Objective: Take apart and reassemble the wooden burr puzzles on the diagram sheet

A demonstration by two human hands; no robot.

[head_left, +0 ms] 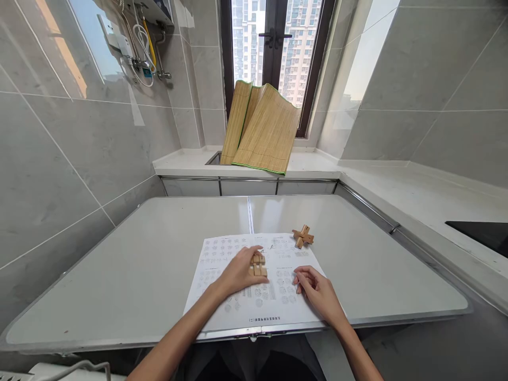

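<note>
Left grip (238,271): wooden blocks (260,271) between thumb (260,280) and fingers (253,249).

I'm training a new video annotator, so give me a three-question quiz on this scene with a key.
1. True or false: the right hand is apart from the cross-shaped wooden assembly.

2. Multiple choice: where are the small light wooden pieces?
A. Inside the right hand
B. Between the thumb and fingers of the left hand
C. On the window sill

3. Fill in the blank: the straw-coloured mat with green edging stands in front of the ____.

Key: 1. True. 2. B. 3. Window.
</note>
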